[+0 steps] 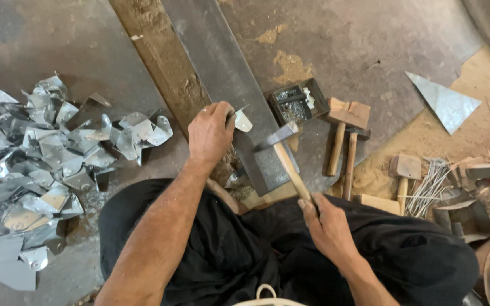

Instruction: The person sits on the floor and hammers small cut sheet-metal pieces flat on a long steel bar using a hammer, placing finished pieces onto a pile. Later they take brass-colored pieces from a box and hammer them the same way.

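The left hand (211, 135) grips a small bent shiny metal piece (241, 120) on the long grey iron bar (228, 79), the right hand (327, 226) grips a wooden-handled hammer (286, 157), and a big pile of shaped metal pieces (46, 164) already lies on the floor.

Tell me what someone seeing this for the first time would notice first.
Probably the two hands at centre: the left hand pinches a small bent metal piece against a long steel bar, while the right hand grips a wooden-handled hammer over it. Next, the big heap of shiny cut metal pieces on the floor at left.
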A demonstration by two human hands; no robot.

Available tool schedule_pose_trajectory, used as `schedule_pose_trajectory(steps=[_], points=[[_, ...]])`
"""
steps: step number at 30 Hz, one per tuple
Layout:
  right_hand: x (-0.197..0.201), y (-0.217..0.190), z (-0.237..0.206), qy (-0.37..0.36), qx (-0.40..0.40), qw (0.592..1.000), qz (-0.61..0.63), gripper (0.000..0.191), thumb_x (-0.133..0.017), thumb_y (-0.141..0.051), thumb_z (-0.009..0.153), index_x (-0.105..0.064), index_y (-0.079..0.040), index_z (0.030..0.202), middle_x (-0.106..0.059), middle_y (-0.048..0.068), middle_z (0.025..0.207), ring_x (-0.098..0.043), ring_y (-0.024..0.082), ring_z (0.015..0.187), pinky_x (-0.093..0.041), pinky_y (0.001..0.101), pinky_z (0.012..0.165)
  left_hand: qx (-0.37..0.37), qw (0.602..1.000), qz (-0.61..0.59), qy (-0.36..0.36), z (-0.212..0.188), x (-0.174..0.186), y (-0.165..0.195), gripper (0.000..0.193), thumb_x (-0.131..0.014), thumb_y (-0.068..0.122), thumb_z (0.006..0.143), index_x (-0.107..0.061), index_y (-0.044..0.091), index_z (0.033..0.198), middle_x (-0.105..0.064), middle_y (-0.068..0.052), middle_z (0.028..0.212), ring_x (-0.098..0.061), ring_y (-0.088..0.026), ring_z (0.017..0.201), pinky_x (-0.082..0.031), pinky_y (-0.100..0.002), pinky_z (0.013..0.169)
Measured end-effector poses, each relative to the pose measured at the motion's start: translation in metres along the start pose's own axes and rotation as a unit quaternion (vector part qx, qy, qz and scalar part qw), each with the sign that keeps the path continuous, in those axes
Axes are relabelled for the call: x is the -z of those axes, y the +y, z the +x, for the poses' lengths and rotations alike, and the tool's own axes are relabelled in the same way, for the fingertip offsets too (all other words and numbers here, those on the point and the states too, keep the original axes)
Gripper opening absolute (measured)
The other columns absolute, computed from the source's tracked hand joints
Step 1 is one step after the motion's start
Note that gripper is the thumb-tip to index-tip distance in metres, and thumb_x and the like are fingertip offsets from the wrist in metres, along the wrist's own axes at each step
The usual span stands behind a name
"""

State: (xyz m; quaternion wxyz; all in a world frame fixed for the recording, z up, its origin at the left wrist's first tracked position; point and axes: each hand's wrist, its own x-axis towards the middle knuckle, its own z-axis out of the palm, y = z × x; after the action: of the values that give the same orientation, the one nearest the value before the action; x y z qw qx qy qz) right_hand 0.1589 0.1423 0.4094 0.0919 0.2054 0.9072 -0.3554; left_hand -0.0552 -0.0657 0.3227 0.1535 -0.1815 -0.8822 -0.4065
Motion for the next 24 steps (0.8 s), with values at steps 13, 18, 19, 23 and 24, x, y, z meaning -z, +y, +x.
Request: schedule_pose_trajectory(steps=[13,18,19,23,24], points=[[-0.012,-0.032,0.027,0.041,0.09,0.994,-0.049,0.023,-0.064,-0.021,0.1,-0.061,-0.002,0.113,-0.067,0.022,0.075,-0.067,0.039,0.065,-0.05,0.0446,0.06,-0.044,0.996,0.079,-0.017,-0.003,-0.013,-0.007,0.019,-0.073,0.009,0.09,-0.055,0.009,0.093,-0.066,-0.006,0.092,-0.068,-0.028,0.086,-0.059,-0.04,0.066],[-0.009,-0.034,0.024,0.122,0.157,0.98,0.001,0.028,-0.061,-0.022,0.099,-0.061,-0.002,0.118,-0.067,0.022,0.075,-0.069,0.037,0.066,-0.053,0.0439,0.06,-0.052,0.995,0.081,-0.004,-0.005,-0.012,-0.008,0.019,-0.074,0.01,0.086,-0.056,0.009,0.094,-0.066,-0.007,0.092,-0.068,-0.03,0.087,-0.058,-0.041,0.068],[-0.01,-0.034,0.024,0.128,0.182,0.975,0.01,0.027,-0.06,-0.023,0.1,-0.06,-0.002,0.117,-0.067,0.022,0.078,-0.07,0.038,0.068,-0.053,0.0441,0.061,-0.06,0.995,0.074,-0.003,-0.005,-0.011,-0.008,0.019,-0.074,0.01,0.086,-0.056,0.009,0.094,-0.066,-0.007,0.092,-0.068,-0.03,0.087,-0.058,-0.042,0.069],[-0.014,-0.034,0.028,0.075,0.145,0.984,-0.077,0.027,-0.06,-0.027,0.102,-0.06,-0.002,0.114,-0.068,0.024,0.077,-0.067,0.044,0.071,-0.049,0.0496,0.062,-0.053,0.995,0.079,0.004,-0.005,-0.01,-0.005,0.017,-0.072,0.007,0.087,-0.057,0.009,0.095,-0.067,-0.006,0.095,-0.068,-0.031,0.092,-0.058,-0.042,0.071],[-0.013,-0.034,0.029,0.043,0.103,0.985,-0.13,0.027,-0.061,-0.027,0.101,-0.06,-0.003,0.113,-0.068,0.024,0.074,-0.065,0.046,0.071,-0.046,0.0522,0.062,-0.052,0.995,0.08,0.0,-0.005,-0.009,-0.004,0.018,-0.072,0.007,0.085,-0.057,0.009,0.095,-0.066,-0.007,0.094,-0.068,-0.031,0.091,-0.057,-0.043,0.071]])
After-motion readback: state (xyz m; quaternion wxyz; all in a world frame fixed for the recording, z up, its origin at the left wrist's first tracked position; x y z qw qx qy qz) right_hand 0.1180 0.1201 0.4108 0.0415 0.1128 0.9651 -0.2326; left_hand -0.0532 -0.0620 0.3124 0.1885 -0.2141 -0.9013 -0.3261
